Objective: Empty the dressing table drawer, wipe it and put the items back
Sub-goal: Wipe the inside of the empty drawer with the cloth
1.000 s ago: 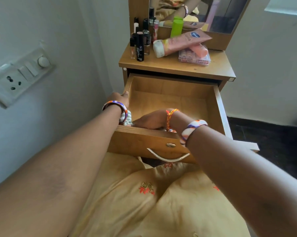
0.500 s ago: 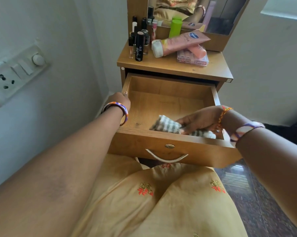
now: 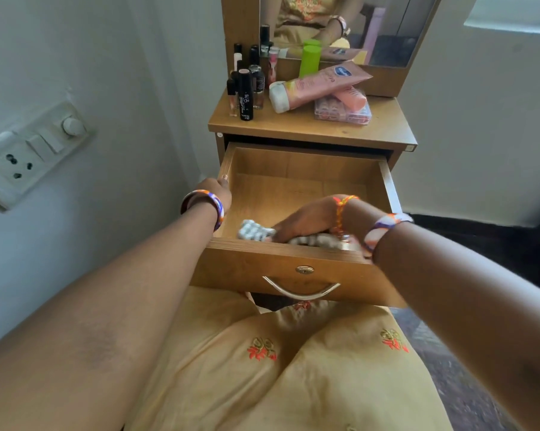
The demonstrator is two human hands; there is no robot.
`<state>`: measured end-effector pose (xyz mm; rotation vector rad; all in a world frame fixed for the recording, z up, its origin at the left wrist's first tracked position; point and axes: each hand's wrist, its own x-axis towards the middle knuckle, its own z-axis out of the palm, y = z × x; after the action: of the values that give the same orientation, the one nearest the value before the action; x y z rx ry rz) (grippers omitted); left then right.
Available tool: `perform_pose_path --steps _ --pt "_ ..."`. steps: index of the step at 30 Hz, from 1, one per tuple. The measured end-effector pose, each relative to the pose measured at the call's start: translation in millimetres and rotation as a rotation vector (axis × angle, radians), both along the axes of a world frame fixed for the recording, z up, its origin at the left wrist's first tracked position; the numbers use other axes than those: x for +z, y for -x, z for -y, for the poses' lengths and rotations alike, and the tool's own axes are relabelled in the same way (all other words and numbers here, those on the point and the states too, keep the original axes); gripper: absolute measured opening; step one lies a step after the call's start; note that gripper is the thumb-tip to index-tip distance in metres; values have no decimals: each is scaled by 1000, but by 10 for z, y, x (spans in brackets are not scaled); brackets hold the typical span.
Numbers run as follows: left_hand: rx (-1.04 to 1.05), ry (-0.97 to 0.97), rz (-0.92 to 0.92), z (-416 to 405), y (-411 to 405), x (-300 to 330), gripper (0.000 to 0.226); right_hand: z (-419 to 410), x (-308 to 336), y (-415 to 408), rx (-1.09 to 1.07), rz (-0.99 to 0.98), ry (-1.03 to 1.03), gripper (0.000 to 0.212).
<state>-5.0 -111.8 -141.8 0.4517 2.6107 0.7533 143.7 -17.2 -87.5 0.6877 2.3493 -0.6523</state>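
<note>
Dressing table (image 3: pixel 306 127) stands against the white wall, its tabletop carrying the removed items below a mirror (image 3: pixel 371 26). The drawer (image 3: pixel 293 262) is pulled fully out toward the seated person, wooden floor bare across the rear half, metal handle (image 3: pixel 301 292) on its front panel. Left hand (image 3: pixel 217 192) grips the top edge of the drawer's left wall, fingers curled over the rim, a striped bangle on the wrist. Right hand (image 3: pixel 309 219) is inside the drawer at the front, palm down, its grip closed on a checked grey-and-white cloth (image 3: pixel 254 230); the cloth lies bunched directly under and to the left of that hand, against the inside of the front panel, on the drawer floor. On the tabletop: a long pink cream tube (image 3: pixel 318 85) lying across a clear compartment box (image 3: pixel 343 112), a green bottle (image 3: pixel 309 60) upright behind it, and a cluster of small dark cosmetic bottles (image 3: pixel 247 88) standing at the left rear corner. A switchboard (image 3: pixel 29 150) is on the left wall.
</note>
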Motion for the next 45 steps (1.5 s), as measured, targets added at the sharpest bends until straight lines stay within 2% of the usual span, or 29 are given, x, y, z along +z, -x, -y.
perform_pose_path --steps 2,4,7,9,10,12,13,16,19,21,23,26,29,31,33,34,36,37,39,40,42,45 --pt "3 19 -10 0 -22 3 54 -382 -78 -317 2 17 -53 51" --pt "4 39 -20 1 -31 6 54 -839 -227 -505 -125 55 -22 35" --pt "3 58 -36 5 -44 19 55 -1739 -1058 -530 -15 180 119 66" --pt "5 61 -41 -1 -50 18 55 -1399 -961 -413 -23 208 136 79" --pt "6 58 -41 -3 -58 21 54 -934 -626 -380 -40 154 127 73" --pt "5 57 -43 -9 -72 24 54 -505 -319 -287 23 70 156 47" --pt "3 58 -48 -13 -75 22 54 -371 -242 -253 60 64 182 41" --pt "5 73 -73 -17 -61 8 54 -82 -158 -76 111 -70 310 41" --pt "-25 74 -89 -31 -17 8 50 3 -315 68 100 -261 479 29" --pt "-40 63 -92 -42 21 5 48 -33 -335 37 -12 -389 575 14" --pt "-36 64 -141 -57 29 -6 45 -119 -289 -64 -216 -516 758 15" --pt "-95 166 -360 -109 -56 -7 42 -319 -177 -269 -489 -717 956 18" --pt "-225 177 -600 -179 -199 31 44 -527 -16 -447 -628 -924 816 14" --pt "-344 152 -730 -271 -296 61 43 -650 99 -540 -653 -1080 602 11" --pt "-452 147 -708 -400 -412 85 39 -745 190 -652 -599 -1184 277 17" --pt "-487 151 -658 -469 -484 94 38 -765 242 -716 -556 -1176 102 24" --pt "-542 164 -580 -595 -620 91 38 -754 318 -852 -410 -953 -206 36" --pt "-557 158 -559 -649 -678 80 38 -722 346 -920 -290 -723 -326 42" --pt "-578 147 -539 -722 -763 53 37 -628 329 -1012 -151 -290 -379 55" --pt "-587 149 -536 -739 -790 36 37 -583 272 -1028 -168 -179 -355 59" --pt "-602 173 -533 -738 -814 0 37 -540 88 -1017 -286 -87 -337 62" --pt "-633 232 -529 -684 -803 -37 38 -532 -266 -927 -375 -56 -443 77"
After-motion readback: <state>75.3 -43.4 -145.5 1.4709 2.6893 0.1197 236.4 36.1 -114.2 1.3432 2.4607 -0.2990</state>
